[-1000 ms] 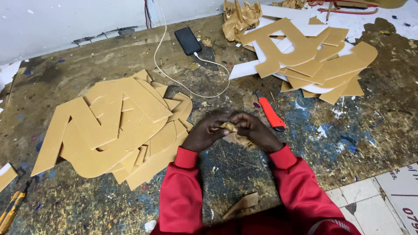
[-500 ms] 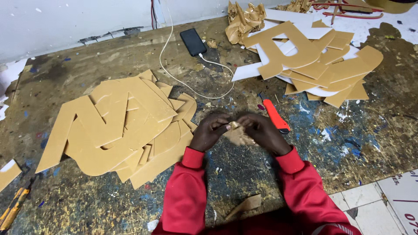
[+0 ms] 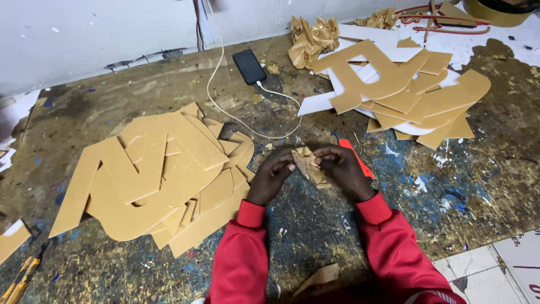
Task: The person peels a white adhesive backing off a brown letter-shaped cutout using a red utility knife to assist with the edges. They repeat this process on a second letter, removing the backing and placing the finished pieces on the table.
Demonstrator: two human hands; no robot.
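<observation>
- The worktop (image 3: 140,104) is the largest thing in view, a brown surface stained with paint, blue and white blotches showing on the side of the person's right arm.
- A big heap of tan cut-out letter shapes (image 3: 163,180) lies on the worktop just to the left of the left hand, the pieces overlapping one another.
- A second pile of tan and white letter shapes (image 3: 394,90) lies well beyond the right hand, toward the far wall.
- Red sleeves (image 3: 242,259) cover both forearms, which come up from the near edge toward the middle of the worktop.
- Crumpled brown backing paper (image 3: 312,36) sits beside the far pile, on its left.
- The left hand (image 3: 273,177) is curled, its fingertips pinching the left edge of the small tan scrap.
- The right hand (image 3: 343,169) is closed likewise, fingers clamped on the scrap's right side.
- A black phone (image 3: 249,66) lies face up beyond the hands, left of the crumpled paper, with a white cable (image 3: 225,112) looping from it toward the hands.
- A red-orange knife (image 3: 357,157) lies on the worktop partly hidden under the right hand.
- The small tan scrap (image 3: 308,163) is held between both hands, just above the worktop, right of the big heap.
</observation>
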